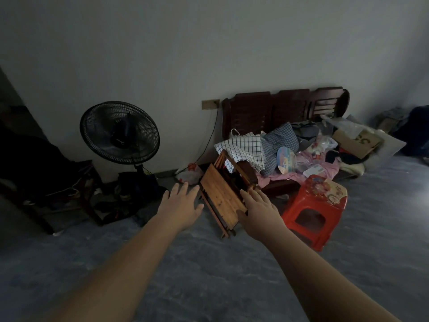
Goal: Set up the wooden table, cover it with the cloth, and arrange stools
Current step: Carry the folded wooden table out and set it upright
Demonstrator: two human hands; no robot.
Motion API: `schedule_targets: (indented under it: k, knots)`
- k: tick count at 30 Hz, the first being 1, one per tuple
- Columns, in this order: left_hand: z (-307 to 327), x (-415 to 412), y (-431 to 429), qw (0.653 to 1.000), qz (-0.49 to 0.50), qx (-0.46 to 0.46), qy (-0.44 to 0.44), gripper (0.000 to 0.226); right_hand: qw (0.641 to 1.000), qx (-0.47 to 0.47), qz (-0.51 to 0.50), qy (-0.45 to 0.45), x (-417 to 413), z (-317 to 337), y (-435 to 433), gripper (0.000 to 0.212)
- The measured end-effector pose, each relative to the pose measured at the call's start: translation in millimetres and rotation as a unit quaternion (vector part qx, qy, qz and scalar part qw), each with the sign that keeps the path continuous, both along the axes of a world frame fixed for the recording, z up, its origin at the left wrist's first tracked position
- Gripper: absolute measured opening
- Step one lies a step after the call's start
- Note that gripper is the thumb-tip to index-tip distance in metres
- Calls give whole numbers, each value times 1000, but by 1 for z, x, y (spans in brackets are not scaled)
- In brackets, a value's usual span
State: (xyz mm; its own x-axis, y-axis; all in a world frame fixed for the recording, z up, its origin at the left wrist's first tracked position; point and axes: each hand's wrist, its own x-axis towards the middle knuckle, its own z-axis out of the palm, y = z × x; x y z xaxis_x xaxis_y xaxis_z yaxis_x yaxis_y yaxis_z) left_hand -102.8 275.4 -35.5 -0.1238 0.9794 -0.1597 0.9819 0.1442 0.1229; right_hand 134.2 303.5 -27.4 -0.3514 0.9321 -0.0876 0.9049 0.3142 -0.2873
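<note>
Our left hand [180, 206] and right hand [257, 211] reach with fingers spread, holding nothing. Between them the folded table [221, 194] leans tilted against the bench [287, 108], long axis running near-right to far-left; our right hand is nearer, at its edge

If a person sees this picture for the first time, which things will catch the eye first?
Two open hands, left hand and right hand, reach toward a folded wooden table leaning against the cluttered bench at center. A bright red plastic stool stands right of it, and a black fan stands left by the wall.
</note>
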Motion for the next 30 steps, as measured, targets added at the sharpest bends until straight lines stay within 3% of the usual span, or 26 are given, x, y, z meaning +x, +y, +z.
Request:
schedule_targets:
  k: [14,30]
  knots:
    - [-31,-43,235,995,-87,-42,-23,68,994,-47,-96,0,-35,-48,207,64]
    - [-86,-40,506,988,-99,-107,-46,67,986,-132,-103,12,-25,-115,483,67]
